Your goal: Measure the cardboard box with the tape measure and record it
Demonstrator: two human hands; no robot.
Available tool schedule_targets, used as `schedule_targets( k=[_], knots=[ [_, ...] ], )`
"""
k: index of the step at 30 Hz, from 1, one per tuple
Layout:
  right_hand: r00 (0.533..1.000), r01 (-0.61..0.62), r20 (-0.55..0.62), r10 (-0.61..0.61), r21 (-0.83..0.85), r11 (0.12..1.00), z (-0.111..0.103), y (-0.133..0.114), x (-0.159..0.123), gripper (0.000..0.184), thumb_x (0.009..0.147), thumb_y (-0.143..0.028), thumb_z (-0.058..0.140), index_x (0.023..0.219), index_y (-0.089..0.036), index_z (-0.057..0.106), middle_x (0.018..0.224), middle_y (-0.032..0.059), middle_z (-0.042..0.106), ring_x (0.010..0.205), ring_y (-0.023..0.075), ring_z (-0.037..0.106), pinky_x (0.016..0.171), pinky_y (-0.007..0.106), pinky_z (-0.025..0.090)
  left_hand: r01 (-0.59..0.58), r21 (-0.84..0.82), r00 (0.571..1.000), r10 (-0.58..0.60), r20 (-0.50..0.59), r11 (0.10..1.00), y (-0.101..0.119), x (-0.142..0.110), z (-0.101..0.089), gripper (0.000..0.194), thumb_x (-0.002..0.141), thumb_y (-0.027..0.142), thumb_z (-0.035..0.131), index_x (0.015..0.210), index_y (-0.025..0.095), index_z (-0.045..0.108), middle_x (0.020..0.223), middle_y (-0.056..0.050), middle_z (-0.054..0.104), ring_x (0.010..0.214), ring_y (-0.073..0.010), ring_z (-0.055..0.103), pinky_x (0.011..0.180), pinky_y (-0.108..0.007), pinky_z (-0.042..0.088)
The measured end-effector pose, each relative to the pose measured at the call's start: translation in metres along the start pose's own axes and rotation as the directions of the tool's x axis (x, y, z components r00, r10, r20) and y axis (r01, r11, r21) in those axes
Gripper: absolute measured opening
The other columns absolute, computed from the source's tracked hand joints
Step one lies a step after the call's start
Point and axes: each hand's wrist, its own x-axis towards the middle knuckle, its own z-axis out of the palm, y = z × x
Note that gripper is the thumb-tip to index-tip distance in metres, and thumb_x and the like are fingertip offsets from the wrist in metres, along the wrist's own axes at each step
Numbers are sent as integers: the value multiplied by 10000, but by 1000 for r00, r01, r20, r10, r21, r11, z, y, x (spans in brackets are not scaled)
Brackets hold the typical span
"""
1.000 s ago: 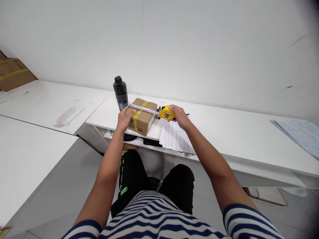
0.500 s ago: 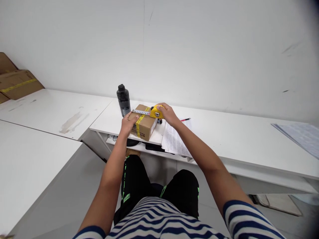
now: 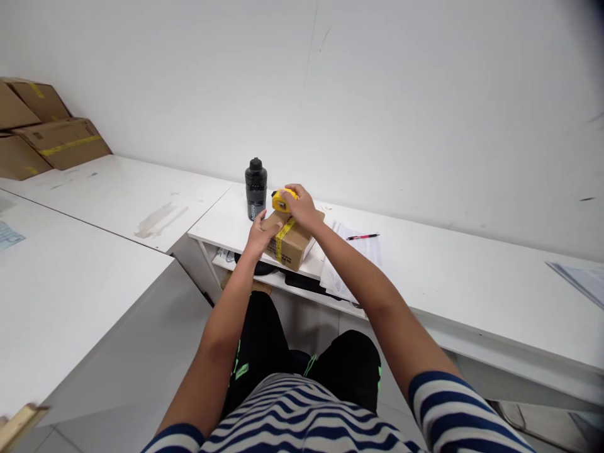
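Observation:
A small brown cardboard box (image 3: 299, 242) with yellow tape across it rests on the white desk. My left hand (image 3: 262, 235) grips its left side, thumb on the top face and fingers along the far edge. Above the box's far part, my right hand (image 3: 303, 206) is closed round a yellow tape measure (image 3: 282, 200). No drawn-out blade shows now. Just behind my left hand stands a dark water bottle (image 3: 256, 189), upright.
Printed papers (image 3: 337, 277) lie right of the box, with a red and black pen (image 3: 363, 236) on them. Larger taped cartons (image 3: 66, 141) are stacked at the far left. More sheets (image 3: 578, 282) lie at the far right. Under the desktop runs a shelf (image 3: 311, 290) with dark items.
The tape blade that lay across the box top no longer shows. My right hand has brought the tape measure leftward over the box. The head view has turned somewhat left.

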Motion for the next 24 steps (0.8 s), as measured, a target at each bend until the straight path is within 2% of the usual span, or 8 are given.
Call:
schedule_targets(
  k=[2, 5, 7, 9, 13, 17, 21, 24],
  knots=[
    [996, -19, -82, 21, 34, 999, -16, 0, 5, 413, 887, -521, 535, 1154, -211, 595, 1218, 88, 642, 1004, 201, 603, 733, 290, 527, -6, -20, 1000, 6, 23, 1000, -3, -4, -6, 797, 698, 393, 844, 1391, 136, 547, 1283, -161, 662, 1083, -263, 677, 971, -379, 529],
    [974, -62, -201, 102, 196, 979, -48, 4, 9, 354, 892, -530, 513, 1048, -221, 588, 960, 50, 666, 713, 145, 609, 509, 236, 444, -70, -72, 995, 74, 62, 995, -12, -12, -22, 724, 674, 434, 859, 1297, 148, 623, 1261, -136, 684, 1123, -265, 661, 980, -361, 526],
    [967, -104, -182, 179, 360, 927, -68, 11, 7, 377, 889, -593, 502, 921, -223, 572, 725, 7, 619, 506, 113, 525, 413, 224, 346, -100, -158, 993, 109, 48, 982, -21, -17, -34, 735, 642, 433, 880, 1277, 163, 629, 1264, -121, 687, 1138, -256, 658, 984, -347, 525],
    [976, -143, -69, 205, 501, 853, -79, 19, 1, 479, 878, -689, 453, 828, -223, 551, 605, -9, 579, 408, 99, 451, 363, 221, 268, -83, -270, 995, 94, 28, 959, -30, -20, -42, 765, 614, 429, 896, 1276, 170, 614, 1264, -121, 688, 1129, -253, 666, 971, -348, 534],
    [984, -177, 96, 152, 667, 723, -73, 30, -16, 593, 837, -784, 415, 795, -215, 575, 581, 1, 608, 385, 101, 441, 330, 214, 228, -30, -417, 995, 66, 72, 908, -41, -16, -35, 789, 581, 429, 901, 1261, 181, 589, 1290, -128, 676, 1134, -282, 671, 940, -369, 552],
    [975, -219, 171, 138, 685, 695, -59, 27, -27, 623, 837, -800, 412, 810, -206, 598, 536, -8, 576, 374, 98, 411, 328, 209, 226, -16, -444, 991, 74, 114, 896, -42, -2, -29, 777, 589, 473, 881, 1255, 218, 570, 1308, -98, 662, 1151, -267, 663, 948, -363, 539],
    [957, -268, 264, 121, 640, 721, -53, 17, -33, 621, 830, -796, 449, 874, -196, 604, 570, 0, 587, 386, 91, 413, 323, 204, 178, 144, -264, 976, -93, 197, 954, -32, 15, -58, 876, 538, 523, 908, 1281, 237, 542, 1178, -82, 704, 967, -210, 702, 844, -340, 555],
    [965, -225, 249, 86, 610, 760, -43, 8, -37, 610, 810, -796, 517, 962, -210, 587, 622, -8, 593, 428, 95, 457, 331, 197, 194, 277, 7, 951, -275, 143, 961, -17, 21, -84, 746, 540, 531, 911, 1142, 205, 615, 1067, -84, 725, 825, -185, 686, 704, -304, 549]
  ],
)
